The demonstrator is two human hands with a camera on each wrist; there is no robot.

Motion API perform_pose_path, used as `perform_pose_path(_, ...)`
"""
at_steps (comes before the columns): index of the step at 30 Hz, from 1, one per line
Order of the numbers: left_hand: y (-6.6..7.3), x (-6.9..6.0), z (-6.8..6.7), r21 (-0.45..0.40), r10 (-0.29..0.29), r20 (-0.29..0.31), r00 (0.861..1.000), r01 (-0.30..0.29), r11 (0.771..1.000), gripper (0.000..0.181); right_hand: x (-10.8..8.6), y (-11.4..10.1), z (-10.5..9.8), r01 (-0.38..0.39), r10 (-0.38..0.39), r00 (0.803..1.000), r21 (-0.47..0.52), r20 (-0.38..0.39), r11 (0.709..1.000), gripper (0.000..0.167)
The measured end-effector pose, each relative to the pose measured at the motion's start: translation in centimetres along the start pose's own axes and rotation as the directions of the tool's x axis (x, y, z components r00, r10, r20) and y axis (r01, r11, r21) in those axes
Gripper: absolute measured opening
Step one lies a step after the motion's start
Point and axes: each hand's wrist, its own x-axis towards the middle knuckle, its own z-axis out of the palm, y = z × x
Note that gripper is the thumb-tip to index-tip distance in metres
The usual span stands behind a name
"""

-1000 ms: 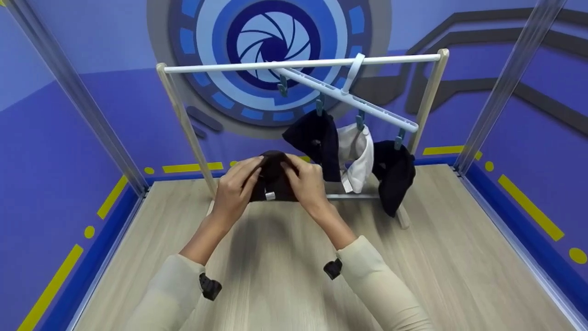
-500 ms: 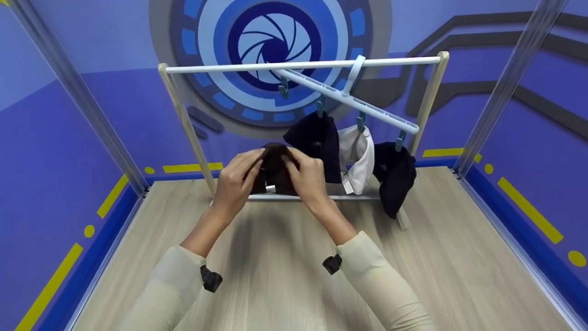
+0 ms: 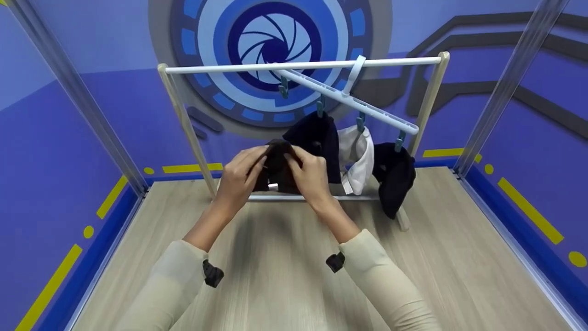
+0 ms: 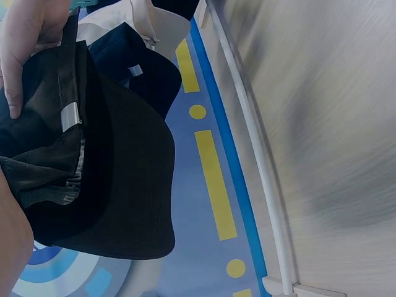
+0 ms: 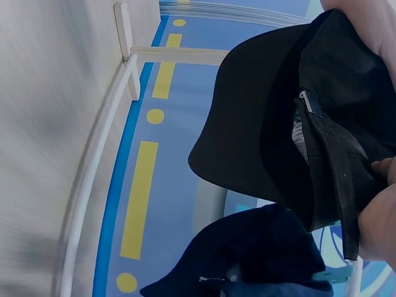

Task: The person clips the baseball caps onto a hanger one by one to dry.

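Observation:
Both hands hold a black baseball cap (image 3: 279, 172) up in front of the rack. My left hand (image 3: 239, 177) pinches its left side and my right hand (image 3: 313, 179) its right side, thumbs toward me. In the left wrist view the cap's brim (image 4: 133, 179) hangs down, with a back strap (image 4: 69, 80) and metal buckle showing. The right wrist view shows the cap (image 5: 247, 124) beside a hanging navy cap (image 5: 253, 247). A pale blue hanger (image 3: 344, 97) carries several clips; its leftmost clip (image 3: 283, 87) holds nothing and hangs above my hands.
From the other clips hang the navy cap (image 3: 324, 147), a white cap (image 3: 360, 156) and a black cap (image 3: 395, 177). The hanger hooks over the rack's white top bar (image 3: 220, 68). Wooden posts (image 3: 186, 126) stand on the wood-grain table (image 3: 285, 276), with patterned walls around.
Both hands have lifted the black cap slightly and shifted it a little to the right, nearer the navy cap. The hanger and the hanging caps stay about where they were.

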Motion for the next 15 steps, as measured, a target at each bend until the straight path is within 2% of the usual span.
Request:
perform_pose_path(5, -0.6, 0.7, -0.1, -0.013, -0.004, 0.01, 1.0, 0.004, 1.0, 0.03, 0.6, 0.4, -0.3, -0.013, 0.013, 1.0, -0.014, 0.015, 1.0, 0.018)
perform_pose_path(11, -1.4, 1.1, 0.0, -0.001, -0.058, 0.032, 0.998, 0.058, 0.998, 0.027, 1.0, 0.9, -0.4, -0.025, 0.028, 0.997, -0.039, 0.066, 0.999, 0.019)
perform_pose_path(15, -1.6, 1.4, 0.0, 0.015, -0.085, 0.055, 0.995, 0.084, 0.996, 0.026, 1.3, 1.1, -0.4, -0.03, 0.033, 0.997, -0.055, 0.068, 0.998, 0.019)
